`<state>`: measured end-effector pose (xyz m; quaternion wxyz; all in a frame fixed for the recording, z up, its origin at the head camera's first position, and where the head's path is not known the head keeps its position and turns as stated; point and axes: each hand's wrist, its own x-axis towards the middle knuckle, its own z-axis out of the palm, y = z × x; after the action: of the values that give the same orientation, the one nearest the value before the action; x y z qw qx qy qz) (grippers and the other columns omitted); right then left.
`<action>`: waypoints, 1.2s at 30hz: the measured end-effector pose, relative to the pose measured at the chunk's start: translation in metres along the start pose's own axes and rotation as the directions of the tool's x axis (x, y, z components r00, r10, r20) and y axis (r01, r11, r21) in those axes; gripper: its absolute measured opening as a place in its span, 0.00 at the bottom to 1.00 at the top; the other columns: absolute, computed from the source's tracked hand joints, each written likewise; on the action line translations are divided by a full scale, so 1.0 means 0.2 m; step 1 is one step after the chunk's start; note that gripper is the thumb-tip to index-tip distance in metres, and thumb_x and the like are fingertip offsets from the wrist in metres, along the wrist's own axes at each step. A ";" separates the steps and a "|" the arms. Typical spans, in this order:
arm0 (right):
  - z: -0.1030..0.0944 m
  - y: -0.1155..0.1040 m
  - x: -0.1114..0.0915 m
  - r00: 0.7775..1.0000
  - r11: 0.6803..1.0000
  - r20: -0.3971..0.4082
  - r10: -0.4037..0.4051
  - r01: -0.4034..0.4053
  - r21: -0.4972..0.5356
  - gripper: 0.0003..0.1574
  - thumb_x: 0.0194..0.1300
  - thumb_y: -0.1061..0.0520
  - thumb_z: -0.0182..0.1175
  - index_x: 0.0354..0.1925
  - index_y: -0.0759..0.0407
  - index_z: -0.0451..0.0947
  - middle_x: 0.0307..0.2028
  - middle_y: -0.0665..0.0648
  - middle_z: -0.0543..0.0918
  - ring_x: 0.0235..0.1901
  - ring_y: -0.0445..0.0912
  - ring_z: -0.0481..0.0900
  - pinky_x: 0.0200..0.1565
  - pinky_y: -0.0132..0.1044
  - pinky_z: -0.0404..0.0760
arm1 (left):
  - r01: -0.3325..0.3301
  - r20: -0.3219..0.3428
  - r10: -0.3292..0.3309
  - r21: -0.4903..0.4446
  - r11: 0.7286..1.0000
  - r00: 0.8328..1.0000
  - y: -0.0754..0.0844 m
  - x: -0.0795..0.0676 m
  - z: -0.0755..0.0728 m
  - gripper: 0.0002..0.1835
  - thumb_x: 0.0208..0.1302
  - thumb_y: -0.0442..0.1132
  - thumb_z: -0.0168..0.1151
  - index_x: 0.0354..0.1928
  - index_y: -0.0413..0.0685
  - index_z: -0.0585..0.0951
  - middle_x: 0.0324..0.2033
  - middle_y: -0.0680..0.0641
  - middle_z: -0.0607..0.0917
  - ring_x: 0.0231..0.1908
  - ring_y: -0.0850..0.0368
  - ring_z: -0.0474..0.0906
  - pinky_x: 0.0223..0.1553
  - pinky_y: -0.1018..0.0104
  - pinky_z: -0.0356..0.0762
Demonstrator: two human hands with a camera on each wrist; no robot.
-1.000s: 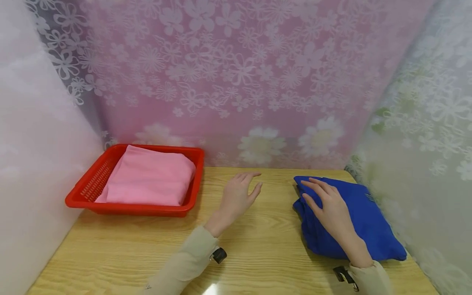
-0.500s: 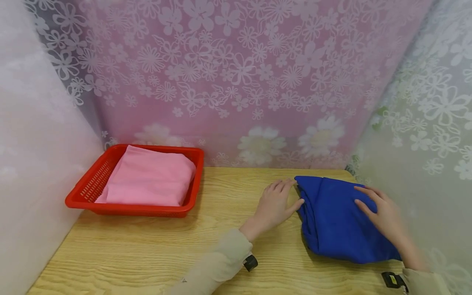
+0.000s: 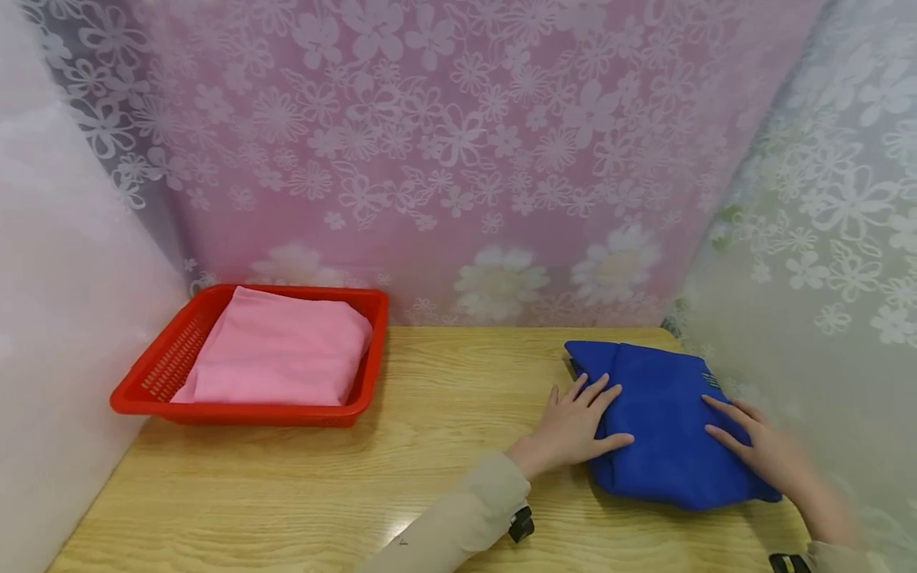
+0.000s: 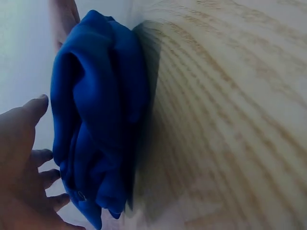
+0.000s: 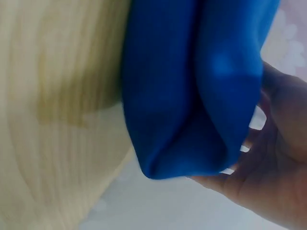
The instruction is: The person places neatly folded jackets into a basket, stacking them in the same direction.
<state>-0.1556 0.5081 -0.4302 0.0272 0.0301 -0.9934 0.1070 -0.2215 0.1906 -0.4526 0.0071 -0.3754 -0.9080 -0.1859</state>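
Note:
A folded blue garment [image 3: 666,438] lies on the right of the table, with a small striped mark near its far right corner. My left hand [image 3: 571,426] rests over its left edge, fingers spread and fairly straight. On the opposite side, my right hand [image 3: 770,454] lies with its fingertips on the top near the right edge. In the left wrist view, the thick folded layers of the blue garment [image 4: 98,96] show side-on beside the left fingers. The right wrist view shows a rounded fold of it, with the right hand [image 5: 283,158] along its upper side.
At the left of the wooden table [image 3: 458,398] stands a red plastic basket [image 3: 258,414] with a folded pink cloth [image 3: 286,350] inside. A flowered pink curtain [image 3: 430,159] hangs behind, and pale sheets flank both sides, the right one close to the right hand.
My left hand has moved right from the middle of the table onto the garment's left edge. My right hand has shifted across the garment to its right edge.

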 end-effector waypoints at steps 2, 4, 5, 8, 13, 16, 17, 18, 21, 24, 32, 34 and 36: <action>0.03 -0.02 0.01 1.000 0.999 0.026 0.011 -0.012 0.030 0.42 0.77 0.40 0.54 0.76 0.63 0.60 0.67 0.86 0.57 0.58 0.87 0.61 0.48 0.77 0.67 | 0.014 0.020 -0.014 0.000 1.000 1.000 -0.01 -0.01 0.02 0.41 0.70 0.74 0.43 0.80 0.70 0.52 0.79 0.59 0.52 0.79 0.53 0.48 0.72 0.40 0.57; 0.06 -0.04 0.02 1.000 0.999 0.022 0.011 -0.012 0.051 0.42 0.77 0.41 0.54 0.76 0.63 0.59 0.67 0.86 0.56 0.59 0.86 0.60 0.50 0.77 0.66 | 0.031 0.037 -0.030 -0.015 0.999 0.999 -0.03 -0.02 0.03 0.41 0.70 0.73 0.43 0.80 0.71 0.52 0.79 0.59 0.52 0.78 0.54 0.49 0.72 0.39 0.57; 0.07 -0.04 0.02 1.000 0.998 0.013 0.010 -0.011 0.056 0.42 0.77 0.41 0.55 0.76 0.63 0.59 0.68 0.86 0.56 0.59 0.86 0.60 0.50 0.77 0.66 | 0.037 0.041 -0.036 -0.020 0.999 0.999 -0.04 -0.03 0.04 0.41 0.70 0.73 0.44 0.80 0.71 0.52 0.79 0.59 0.53 0.78 0.54 0.49 0.72 0.39 0.57; 0.08 -0.06 0.03 1.000 0.998 -0.011 0.009 -0.008 0.055 0.41 0.76 0.42 0.56 0.75 0.63 0.60 0.68 0.85 0.57 0.59 0.86 0.60 0.51 0.77 0.66 | 0.051 0.049 -0.049 -0.043 0.998 0.998 -0.05 -0.04 0.03 0.41 0.70 0.73 0.44 0.80 0.72 0.53 0.79 0.60 0.53 0.78 0.54 0.49 0.72 0.38 0.56; 0.08 -0.08 0.01 0.999 0.999 -0.039 0.009 -0.007 0.052 0.40 0.76 0.44 0.57 0.75 0.64 0.62 0.67 0.86 0.59 0.58 0.86 0.62 0.50 0.76 0.67 | 0.058 0.074 -0.054 -0.047 0.997 0.996 -0.04 -0.04 0.02 0.41 0.70 0.73 0.45 0.80 0.71 0.53 0.79 0.60 0.53 0.78 0.55 0.49 0.72 0.36 0.55; 0.08 -0.10 0.01 0.999 0.999 -0.047 0.008 -0.006 0.039 0.39 0.75 0.44 0.58 0.74 0.64 0.63 0.66 0.86 0.60 0.57 0.85 0.63 0.49 0.76 0.68 | 0.055 0.080 -0.052 -0.045 0.997 0.995 -0.05 -0.04 0.02 0.41 0.70 0.73 0.46 0.80 0.71 0.53 0.79 0.60 0.54 0.78 0.55 0.50 0.71 0.36 0.56; 0.08 -0.10 0.01 0.999 0.999 -0.046 0.008 -0.007 0.034 0.40 0.75 0.44 0.58 0.73 0.64 0.64 0.66 0.86 0.61 0.57 0.85 0.64 0.48 0.75 0.69 | 0.056 0.080 -0.052 -0.044 0.997 0.995 -0.05 -0.05 0.02 0.41 0.70 0.73 0.46 0.80 0.71 0.54 0.78 0.60 0.55 0.78 0.55 0.50 0.71 0.36 0.56; 0.08 -0.11 0.01 0.999 1.000 -0.044 0.007 -0.006 0.031 0.40 0.75 0.43 0.58 0.73 0.64 0.64 0.66 0.86 0.61 0.57 0.85 0.64 0.48 0.75 0.69 | 0.055 0.077 -0.052 -0.041 0.998 0.996 -0.05 -0.06 0.02 0.41 0.70 0.73 0.46 0.80 0.70 0.54 0.78 0.60 0.55 0.78 0.55 0.51 0.71 0.36 0.57; 0.09 -0.13 0.01 1.000 0.999 -0.030 0.008 -0.007 0.040 0.40 0.75 0.42 0.58 0.73 0.65 0.64 0.66 0.86 0.60 0.57 0.85 0.64 0.48 0.74 0.70 | 0.053 0.074 -0.050 -0.040 0.998 0.996 -0.07 -0.07 0.01 0.41 0.70 0.73 0.46 0.80 0.70 0.55 0.78 0.60 0.56 0.78 0.55 0.52 0.70 0.35 0.57; 0.09 -0.14 0.01 0.999 0.999 -0.038 -0.001 0.003 0.047 0.40 0.74 0.43 0.59 0.72 0.66 0.65 0.66 0.86 0.61 0.56 0.85 0.65 0.47 0.73 0.71 | 0.049 0.070 -0.045 -0.051 0.997 0.997 -0.09 -0.09 0.00 0.40 0.70 0.73 0.46 0.80 0.70 0.56 0.78 0.60 0.57 0.77 0.54 0.52 0.70 0.34 0.57; 0.10 -0.23 0.02 1.000 0.999 -0.023 0.011 -0.010 0.031 0.40 0.75 0.41 0.57 0.72 0.65 0.65 0.66 0.86 0.61 0.56 0.85 0.64 0.48 0.75 0.70 | 0.049 0.055 -0.045 -0.091 0.995 0.997 -0.14 -0.15 -0.02 0.40 0.70 0.72 0.46 0.79 0.69 0.57 0.78 0.59 0.57 0.78 0.54 0.52 0.70 0.32 0.55; 0.10 -0.26 0.03 1.000 0.999 -0.021 0.010 -0.009 0.031 0.40 0.75 0.41 0.57 0.72 0.65 0.65 0.66 0.86 0.61 0.57 0.85 0.65 0.48 0.74 0.71 | 0.049 0.052 -0.044 -0.101 0.994 0.998 -0.16 -0.16 -0.02 0.39 0.71 0.72 0.46 0.79 0.69 0.57 0.78 0.59 0.57 0.78 0.53 0.52 0.70 0.31 0.55; 0.11 -0.28 0.04 1.000 1.000 -0.024 0.009 -0.009 0.024 0.40 0.75 0.42 0.58 0.72 0.65 0.65 0.65 0.86 0.61 0.55 0.84 0.67 0.46 0.72 0.73 | 0.047 0.051 -0.042 -0.110 0.993 0.998 -0.18 -0.17 -0.03 0.39 0.71 0.71 0.46 0.79 0.68 0.56 0.78 0.59 0.57 0.78 0.53 0.52 0.69 0.30 0.55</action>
<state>-0.1605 0.4476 -0.4385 0.0384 0.0246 -0.9918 0.1194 -0.2226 0.1421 -0.4650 -0.0402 -0.3593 -0.9043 -0.2271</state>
